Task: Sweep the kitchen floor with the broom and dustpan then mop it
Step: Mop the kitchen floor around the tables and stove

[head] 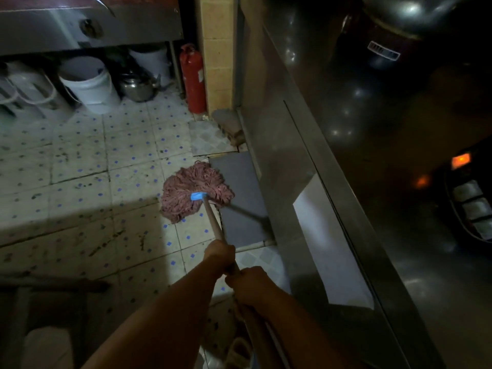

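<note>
A pinkish string mop head (pixel 195 191) with a blue collar lies spread on the tiled kitchen floor (pixel 80 169), beside a grey floor slab (pixel 237 182). Its wooden handle (pixel 213 219) runs back toward me. My left hand (pixel 219 254) grips the handle lower down, nearer the mop head. My right hand (pixel 249 284) holds the handle just behind it. The floor tiles are pale with blue dots and carry dark dirt marks on the left. No broom or dustpan is in view.
White buckets (pixel 89 83) and a metal kettle (pixel 138 86) stand under a steel counter (pixel 87 27) at the back. A red fire extinguisher (pixel 193 78) leans by a tiled pillar. A steel appliance front (pixel 319 182) lines the right side. A brick (pixel 230 125) lies near it.
</note>
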The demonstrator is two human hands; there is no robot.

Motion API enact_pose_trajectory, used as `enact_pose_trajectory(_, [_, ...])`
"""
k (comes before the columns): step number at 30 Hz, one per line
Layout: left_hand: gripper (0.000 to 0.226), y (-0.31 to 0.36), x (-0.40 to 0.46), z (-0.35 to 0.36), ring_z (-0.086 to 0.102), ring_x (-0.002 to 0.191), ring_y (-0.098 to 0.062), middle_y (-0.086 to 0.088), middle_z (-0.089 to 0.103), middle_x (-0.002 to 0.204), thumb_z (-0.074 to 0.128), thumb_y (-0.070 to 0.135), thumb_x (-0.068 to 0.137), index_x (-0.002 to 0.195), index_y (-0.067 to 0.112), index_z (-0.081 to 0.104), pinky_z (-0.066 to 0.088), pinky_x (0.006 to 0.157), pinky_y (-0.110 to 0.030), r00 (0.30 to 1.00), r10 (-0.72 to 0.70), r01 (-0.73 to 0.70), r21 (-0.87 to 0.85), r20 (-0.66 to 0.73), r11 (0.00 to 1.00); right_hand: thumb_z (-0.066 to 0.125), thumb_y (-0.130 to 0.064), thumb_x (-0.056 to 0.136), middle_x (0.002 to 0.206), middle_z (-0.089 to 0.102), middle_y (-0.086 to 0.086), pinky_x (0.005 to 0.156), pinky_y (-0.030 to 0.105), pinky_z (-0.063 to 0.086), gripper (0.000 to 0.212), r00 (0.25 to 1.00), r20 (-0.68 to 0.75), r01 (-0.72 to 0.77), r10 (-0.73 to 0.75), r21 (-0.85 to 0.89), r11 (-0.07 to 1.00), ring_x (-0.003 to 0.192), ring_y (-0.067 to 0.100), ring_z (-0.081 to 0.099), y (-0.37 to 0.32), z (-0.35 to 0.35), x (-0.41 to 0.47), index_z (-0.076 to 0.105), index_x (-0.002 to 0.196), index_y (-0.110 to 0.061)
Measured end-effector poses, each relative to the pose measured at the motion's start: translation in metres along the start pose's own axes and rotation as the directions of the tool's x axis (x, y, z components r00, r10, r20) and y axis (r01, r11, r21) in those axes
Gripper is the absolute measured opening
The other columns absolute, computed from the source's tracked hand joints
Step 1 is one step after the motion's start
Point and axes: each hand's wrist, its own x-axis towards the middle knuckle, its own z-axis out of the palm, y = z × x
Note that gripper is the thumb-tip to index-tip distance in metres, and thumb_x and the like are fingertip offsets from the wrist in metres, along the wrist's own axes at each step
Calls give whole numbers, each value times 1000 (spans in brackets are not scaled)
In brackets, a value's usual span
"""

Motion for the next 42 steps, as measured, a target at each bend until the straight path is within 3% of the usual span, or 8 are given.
enact_pose_trajectory(3, [30,1,17,-17,64,99,-30,-17,63,112,51,16,94,115,-5,57,53,80,-35,998,-3,2,-4,-56,1000,54,-25,94,72,48,-6,43,10,33,20,1000,17,9,-9,6,1000,57,2,43,-21,-1,8,48,76,-17])
enact_pose_trajectory(7, [31,5,41,-51,65,97,-31,-18,64,111,53,17,93,114,-5,58,54,79,-37,996,-35,31,-46,-84,998,62,-30,85,105,68,11,80,29,54,36,998,37,-44,40,119,992,88,20,66,-58,9,23,56,115,-10])
enact_pose_trajectory(10, [30,7,67,-77,65,96,-31,-19,63,108,51,15,93,114,-6,57,53,69,-33,995,-57,52,-67,-83,996,66,-31,79,107,68,12,90,40,55,42,999,24,-38,35,130,991,93,24,67,-87,24,41,56,115,-12])
enact_pose_trajectory(12, [29,12,83,-92,66,89,-30,-17,61,96,49,15,94,112,-7,56,53,61,-31,996,-59,53,-79,-74,995,67,-29,79,103,69,12,88,41,56,39,1000,-2,-20,21,147,989,85,22,65,-104,30,57,58,112,-11])
enact_pose_trajectory(16, [31,28,118,-118,64,101,-33,-20,63,110,50,16,94,113,-8,56,53,79,-36,995,-31,23,-86,-90,996,69,-26,81,99,70,13,80,40,59,33,997,-73,20,-8,161,987,75,22,67,-141,30,82,61,108,-9])
enact_pose_trajectory(23, [33,66,186,-173,64,99,-32,-18,61,107,53,19,94,118,-4,51,54,77,-35,996,-53,41,-149,-78,988,61,-19,91,73,60,6,37,17,43,23,999,-32,35,-28,228,973,42,9,53,-219,10,117,60,107,-3])
enact_pose_trajectory(31, [34,111,239,-223,64,100,-28,-17,61,110,52,19,95,121,-3,49,52,73,-30,996,-23,14,-105,-86,994,58,-20,93,67,56,2,40,19,43,11,1000,9,26,-30,256,966,46,9,53,-294,-3,158,55,89,-10])
enact_pose_trajectory(42, [34,184,303,-257,65,99,-30,-18,61,106,53,18,94,120,-5,48,50,62,-29,996,-17,7,-104,-93,995,61,-19,92,71,60,7,36,17,43,25,995,-60,89,-74,296,951,44,10,55,-363,-46,218,60,108,0])
